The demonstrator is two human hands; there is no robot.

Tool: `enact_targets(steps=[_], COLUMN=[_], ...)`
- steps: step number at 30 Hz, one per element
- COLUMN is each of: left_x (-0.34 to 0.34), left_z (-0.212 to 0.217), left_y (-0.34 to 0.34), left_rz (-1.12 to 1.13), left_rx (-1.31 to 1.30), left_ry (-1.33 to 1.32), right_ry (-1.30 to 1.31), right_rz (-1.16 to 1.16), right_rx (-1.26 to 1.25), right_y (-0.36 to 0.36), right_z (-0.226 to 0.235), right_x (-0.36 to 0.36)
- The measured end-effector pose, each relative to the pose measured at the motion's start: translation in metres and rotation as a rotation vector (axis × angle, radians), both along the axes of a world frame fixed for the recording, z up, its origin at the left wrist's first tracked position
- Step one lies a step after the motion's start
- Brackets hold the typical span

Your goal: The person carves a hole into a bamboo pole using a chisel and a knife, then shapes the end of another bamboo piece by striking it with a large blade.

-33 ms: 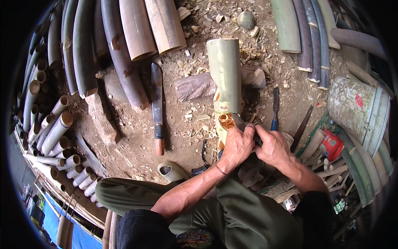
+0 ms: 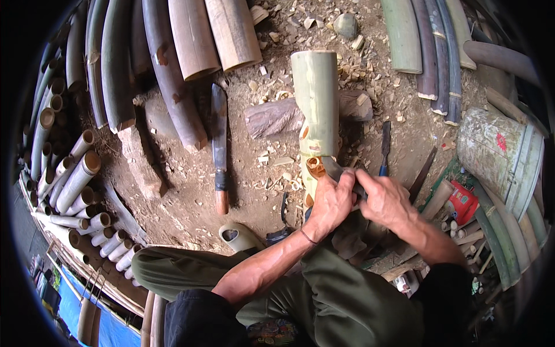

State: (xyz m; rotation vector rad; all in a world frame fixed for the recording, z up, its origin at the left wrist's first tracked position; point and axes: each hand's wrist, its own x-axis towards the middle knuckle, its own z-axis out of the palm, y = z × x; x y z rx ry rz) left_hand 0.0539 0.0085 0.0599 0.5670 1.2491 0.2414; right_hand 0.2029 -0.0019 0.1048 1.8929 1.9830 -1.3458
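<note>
A pale green bamboo tube (image 2: 317,104) lies lengthwise in front of me, its far part resting across a rough wooden log (image 2: 272,120). Openings are cut along its left side, and orange-brown wall shows inside the nearest one. My left hand (image 2: 332,203) is closed at that opening, thumb forward against a dark knife blade (image 2: 331,168) that meets the bamboo's edge. Just to its right, my right hand (image 2: 383,199) is closed around the knife's near end. The fingers hide most of the handle. The tube's near end is hidden by my hands.
On the dirt at left lies a machete (image 2: 219,139) with a wooden handle. A blue-handled chisel (image 2: 385,144) lies right of the tube. Bamboo poles (image 2: 170,87) surround the space. A dirty white bucket (image 2: 488,139) and a red container (image 2: 463,202) stand at right; wood chips (image 2: 381,61) litter the ground.
The bamboo tube appears slightly farther up and right, along with a small shift of the whole view. My right hand has moved a little to the right, its fingers slightly changed.
</note>
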Motion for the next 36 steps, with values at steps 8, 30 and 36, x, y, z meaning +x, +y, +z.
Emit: enact_targets(steps=[8, 30, 36], left_x=[-0.016, -0.014, -0.033], left_z=[-0.003, 0.028, -0.015], left_y=[-0.009, 0.009, -0.016], left_rz=[0.807, 0.900, 0.707], left_rx=[-0.571, -0.517, -0.461], left_ry=[-0.774, -0.507, -0.956], right_ry=[-0.165, -0.252, -0.265], right_rz=[0.796, 0.775, 0.862], right_rx=[-0.038, 0.037, 0.079], right_y=[0.084, 0.080, 0.125], right_z=[0.017, 0.035, 0.013], right_x=[-0.033, -0.052, -0.059])
